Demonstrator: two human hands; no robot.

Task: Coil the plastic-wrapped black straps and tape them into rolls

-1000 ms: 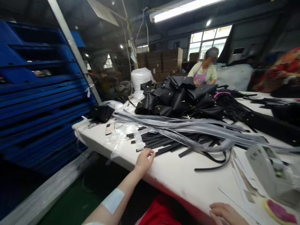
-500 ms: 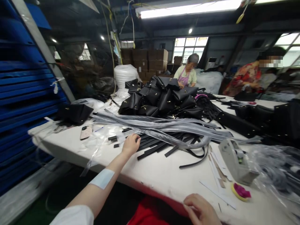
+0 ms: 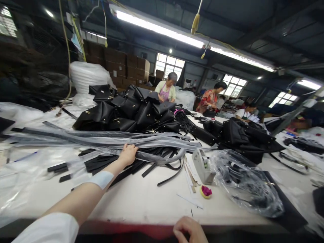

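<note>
My left hand [image 3: 128, 155] reaches over the table, its fingers bent down onto the plastic-wrapped straps [image 3: 157, 157], a long bundle in cloudy film. Beneath and beside that hand lie loose black straps [image 3: 101, 162] in a fanned pile. At the bottom edge, close to the table's front, my right hand [image 3: 191, 230] has its fingers curled and thumb and forefinger together. Whatever those fingers may hold is hidden. Nearest to it on the tabletop are a thin white strip [image 3: 189, 201] and a small yellow-rimmed roll with magenta stuff inside [image 3: 206, 192].
Behind the straps rises a heap of black leather bags [image 3: 131, 108]. A grey tape dispenser [image 3: 202, 167] stands right of centre, beside a clear plastic bag of wrapped straps [image 3: 243, 182]. More black bags [image 3: 235, 135] lie at the right. Several people work across the tables, one in a purple apron [image 3: 165, 93].
The view has swung right, bringing more tables and people in. My left hand has gone from the loose black straps onto the plastic-wrapped ones. My right hand stays low with fingers curled.
</note>
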